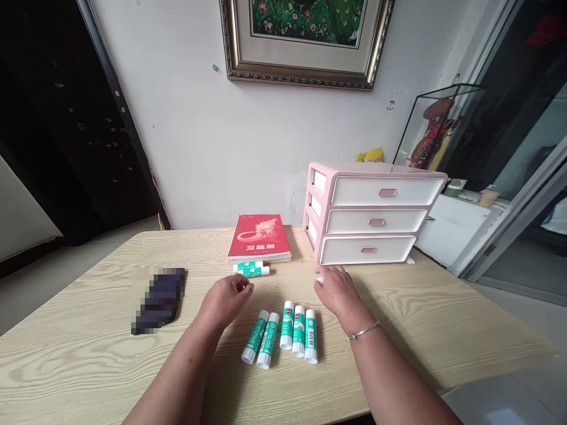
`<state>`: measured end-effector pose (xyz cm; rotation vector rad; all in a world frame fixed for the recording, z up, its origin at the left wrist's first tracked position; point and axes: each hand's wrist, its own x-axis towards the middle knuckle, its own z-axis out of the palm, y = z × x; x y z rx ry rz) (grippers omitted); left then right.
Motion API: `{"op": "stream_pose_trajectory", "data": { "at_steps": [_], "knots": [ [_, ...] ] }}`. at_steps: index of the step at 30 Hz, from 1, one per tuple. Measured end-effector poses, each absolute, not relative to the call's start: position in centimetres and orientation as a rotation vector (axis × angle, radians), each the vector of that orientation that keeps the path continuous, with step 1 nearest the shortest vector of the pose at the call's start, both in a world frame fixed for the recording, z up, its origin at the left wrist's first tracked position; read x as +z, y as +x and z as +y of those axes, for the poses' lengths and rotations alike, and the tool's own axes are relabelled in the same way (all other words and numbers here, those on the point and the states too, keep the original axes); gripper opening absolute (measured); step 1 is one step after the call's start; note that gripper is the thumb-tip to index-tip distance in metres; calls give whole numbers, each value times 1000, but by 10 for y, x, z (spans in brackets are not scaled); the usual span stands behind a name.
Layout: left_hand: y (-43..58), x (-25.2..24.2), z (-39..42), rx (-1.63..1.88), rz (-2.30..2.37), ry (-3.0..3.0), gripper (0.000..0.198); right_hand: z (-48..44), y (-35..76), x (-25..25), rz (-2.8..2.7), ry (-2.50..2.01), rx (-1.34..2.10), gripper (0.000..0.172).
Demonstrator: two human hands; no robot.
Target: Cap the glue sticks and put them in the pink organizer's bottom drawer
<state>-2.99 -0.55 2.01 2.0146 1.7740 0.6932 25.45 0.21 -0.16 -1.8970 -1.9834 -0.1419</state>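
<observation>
My left hand (pixel 228 300) hovers low over the table, fingers loosely curled with a gap between thumb and fingertips, and nothing shows in it. Just beyond it, a green-and-white glue stick (pixel 257 272) lies sideways before the red book (pixel 260 237), another partly hidden behind it. My right hand (pixel 340 290) is closed in front of the drawer unit; a small white end pokes out at its fingertips, like a glue stick's, the rest hidden. Between my forearms lie several more glue sticks: a slanted pair (pixel 268 341) on the left and a row of three (pixel 299 330) on the right.
A pink-and-white three-drawer unit (pixel 376 221) stands at the back right, its drawers closed. On the left lies a dark, pixelated object (pixel 162 301). The wooden table (pixel 88 366) meets a white wall (pixel 190 147) at the back, with a framed picture (pixel 305 71) above.
</observation>
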Motion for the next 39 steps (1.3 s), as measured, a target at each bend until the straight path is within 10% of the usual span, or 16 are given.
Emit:
{"op": "stream_pose_trajectory", "data": {
  "at_steps": [23,39],
  "knots": [
    [-21,20,-26,110,1617,2154,17,2,244,-3,-2059,-1853,-47,35],
    [-5,10,-18,780,1168,1764,30,-4,200,-13,-1311,-964,1149,54]
  ]
}}
